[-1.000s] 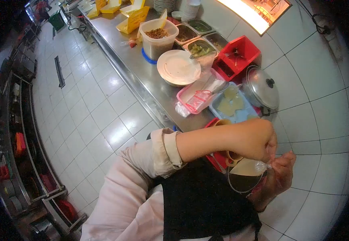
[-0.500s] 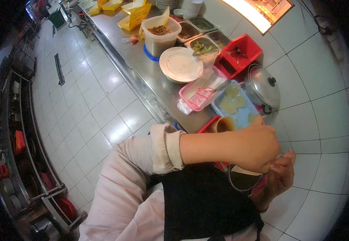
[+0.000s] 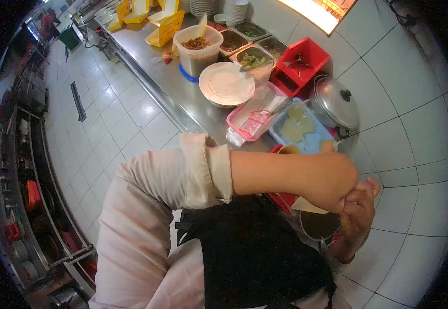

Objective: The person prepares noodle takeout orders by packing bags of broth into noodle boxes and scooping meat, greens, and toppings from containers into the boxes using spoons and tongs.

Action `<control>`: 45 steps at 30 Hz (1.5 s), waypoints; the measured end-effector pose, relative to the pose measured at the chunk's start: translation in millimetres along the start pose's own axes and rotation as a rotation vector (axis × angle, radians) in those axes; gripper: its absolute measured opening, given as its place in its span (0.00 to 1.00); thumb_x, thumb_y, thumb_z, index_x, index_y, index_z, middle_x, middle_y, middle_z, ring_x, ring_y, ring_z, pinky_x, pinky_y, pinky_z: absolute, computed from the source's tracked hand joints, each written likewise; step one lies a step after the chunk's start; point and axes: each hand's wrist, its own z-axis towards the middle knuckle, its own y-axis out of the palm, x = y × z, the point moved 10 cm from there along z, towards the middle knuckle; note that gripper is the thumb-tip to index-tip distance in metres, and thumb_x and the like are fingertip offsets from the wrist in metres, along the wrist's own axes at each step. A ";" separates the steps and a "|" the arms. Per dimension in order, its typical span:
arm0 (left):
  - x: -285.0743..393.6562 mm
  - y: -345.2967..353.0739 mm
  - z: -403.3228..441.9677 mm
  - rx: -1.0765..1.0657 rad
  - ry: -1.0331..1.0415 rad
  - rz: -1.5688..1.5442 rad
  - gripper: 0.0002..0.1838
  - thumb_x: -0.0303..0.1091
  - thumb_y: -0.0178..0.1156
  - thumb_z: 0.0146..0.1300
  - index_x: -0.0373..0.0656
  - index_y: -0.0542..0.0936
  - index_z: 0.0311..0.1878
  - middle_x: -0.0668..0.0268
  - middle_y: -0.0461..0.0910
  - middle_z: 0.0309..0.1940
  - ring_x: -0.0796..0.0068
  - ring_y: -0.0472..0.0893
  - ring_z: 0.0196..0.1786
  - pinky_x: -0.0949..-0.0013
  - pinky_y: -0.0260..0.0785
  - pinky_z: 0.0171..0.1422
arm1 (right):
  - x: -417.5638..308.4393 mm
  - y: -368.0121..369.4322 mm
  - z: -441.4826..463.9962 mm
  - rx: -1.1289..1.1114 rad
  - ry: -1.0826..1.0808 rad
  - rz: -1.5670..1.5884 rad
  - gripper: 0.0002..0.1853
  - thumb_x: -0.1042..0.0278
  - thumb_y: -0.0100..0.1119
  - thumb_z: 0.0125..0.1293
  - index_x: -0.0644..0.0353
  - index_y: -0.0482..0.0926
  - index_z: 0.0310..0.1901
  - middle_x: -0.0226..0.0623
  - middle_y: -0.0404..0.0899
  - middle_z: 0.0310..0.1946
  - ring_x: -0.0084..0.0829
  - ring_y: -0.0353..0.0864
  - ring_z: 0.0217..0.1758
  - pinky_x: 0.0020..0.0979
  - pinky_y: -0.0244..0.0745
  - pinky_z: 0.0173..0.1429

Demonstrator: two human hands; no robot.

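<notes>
Near one blue tray (image 3: 314, 147); left hand (image 3: 337, 180) touches right hand (image 3: 359, 208); one pot (image 3: 336, 105).

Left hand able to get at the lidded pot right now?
Probably yes: nothing visible blocks the way to the lidded pot, though the left hand is up against the right hand.

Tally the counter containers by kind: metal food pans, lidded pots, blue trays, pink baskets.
Metal food pans: 4
Lidded pot: 1
Blue tray: 1
Pink basket: 1
Total: 7
</notes>
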 end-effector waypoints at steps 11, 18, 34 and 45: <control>10.3 -16.7 23.3 -0.087 -0.058 0.215 0.12 0.42 0.67 0.49 0.44 0.87 0.30 0.57 0.85 0.31 0.54 0.83 0.42 0.47 0.60 0.45 | 30.0 -9.0 -19.9 0.229 0.211 0.059 0.16 0.58 0.72 0.56 0.61 0.78 0.34 0.41 0.81 0.35 0.44 0.80 0.45 0.45 0.66 0.56; 26.9 -20.8 32.0 -0.070 -0.021 0.298 0.10 0.40 0.69 0.48 0.47 0.88 0.32 0.61 0.85 0.34 0.56 0.83 0.45 0.48 0.59 0.46 | 42.9 -21.8 -28.7 0.436 0.493 0.153 0.19 0.62 0.76 0.52 0.64 0.79 0.39 0.41 0.81 0.38 0.44 0.79 0.42 0.35 0.70 0.50; 44.8 -19.5 22.5 0.145 0.238 0.633 0.08 0.42 0.61 0.56 0.53 0.84 0.27 0.73 0.82 0.26 0.68 0.78 0.44 0.53 0.61 0.49 | 48.2 -13.5 -38.0 0.403 0.472 0.082 0.15 0.65 0.71 0.57 0.67 0.80 0.40 0.42 0.81 0.35 0.42 0.77 0.41 0.36 0.71 0.47; 46.0 -30.9 20.3 0.340 0.412 0.394 0.08 0.45 0.63 0.51 0.53 0.81 0.27 0.78 0.76 0.27 0.71 0.74 0.42 0.52 0.60 0.52 | 53.1 -22.8 -32.6 0.420 0.390 0.123 0.17 0.63 0.73 0.54 0.66 0.79 0.37 0.38 0.75 0.41 0.41 0.70 0.46 0.38 0.65 0.54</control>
